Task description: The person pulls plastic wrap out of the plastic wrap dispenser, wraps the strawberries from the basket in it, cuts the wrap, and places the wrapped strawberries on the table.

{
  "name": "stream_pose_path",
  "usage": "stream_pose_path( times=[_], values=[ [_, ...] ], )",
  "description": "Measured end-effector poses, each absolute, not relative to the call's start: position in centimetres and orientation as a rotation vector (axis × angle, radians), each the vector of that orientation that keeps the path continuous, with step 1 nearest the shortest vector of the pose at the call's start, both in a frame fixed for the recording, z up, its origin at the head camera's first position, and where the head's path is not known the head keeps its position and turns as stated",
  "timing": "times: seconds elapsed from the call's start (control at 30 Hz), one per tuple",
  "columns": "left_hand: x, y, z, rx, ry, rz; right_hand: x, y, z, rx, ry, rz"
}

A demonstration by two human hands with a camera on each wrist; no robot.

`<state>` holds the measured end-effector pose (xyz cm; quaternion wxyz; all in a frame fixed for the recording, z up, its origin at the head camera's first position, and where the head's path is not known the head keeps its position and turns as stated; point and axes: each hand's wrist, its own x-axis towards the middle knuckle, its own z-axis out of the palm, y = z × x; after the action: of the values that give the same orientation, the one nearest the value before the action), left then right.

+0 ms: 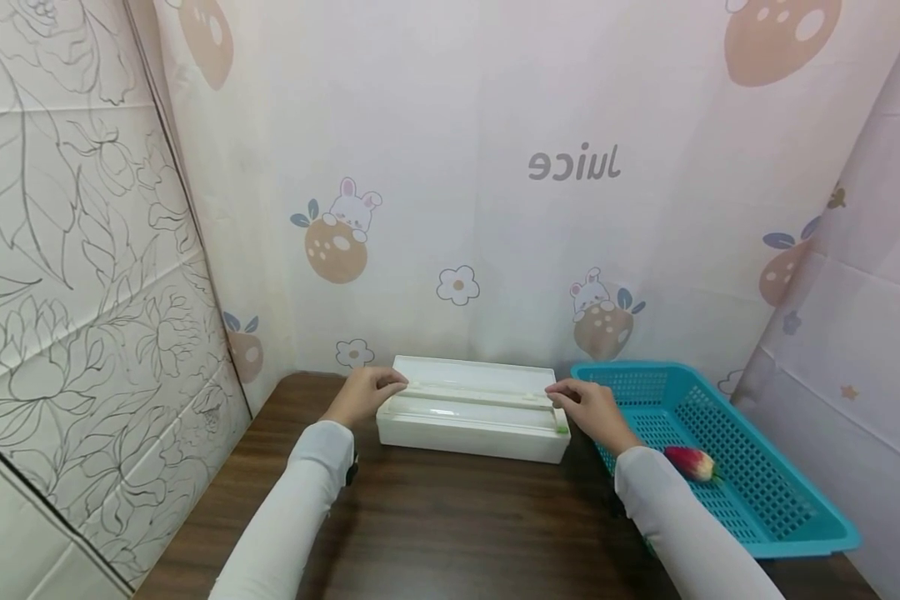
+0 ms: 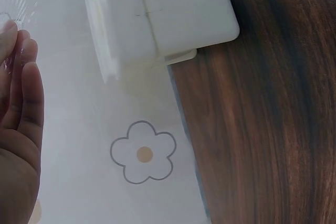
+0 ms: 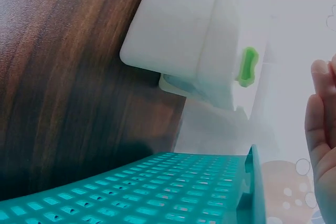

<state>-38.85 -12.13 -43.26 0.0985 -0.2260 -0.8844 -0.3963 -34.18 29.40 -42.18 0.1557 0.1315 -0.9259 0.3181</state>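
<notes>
A white cling film dispenser box lies lengthwise at the back of the table, its lid raised behind. Clear cling film gathers in creases at the fingertips of my left hand, which pinches it above the box's left end. Over the right end, my right hand has thumb and fingers brought together on the film's other corner. A green slide cutter sits at the box's right end. In the right wrist view only part of that hand shows, and its pinch is out of frame.
Right of the box stands a teal plastic basket with slotted walls, close to my right forearm. Inside lies a red and pale yellow fruit-like item. The dark wooden table meets a printed curtain behind.
</notes>
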Motion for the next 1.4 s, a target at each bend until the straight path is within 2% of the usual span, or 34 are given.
stream_pose_path(
  times=[1.4],
  values=[
    [-36.3, -11.6, -39.5, -0.629, -2.407, -1.189, -32.8, 29.1, -38.2, 0.44, -2.431, 0.915]
  ],
)
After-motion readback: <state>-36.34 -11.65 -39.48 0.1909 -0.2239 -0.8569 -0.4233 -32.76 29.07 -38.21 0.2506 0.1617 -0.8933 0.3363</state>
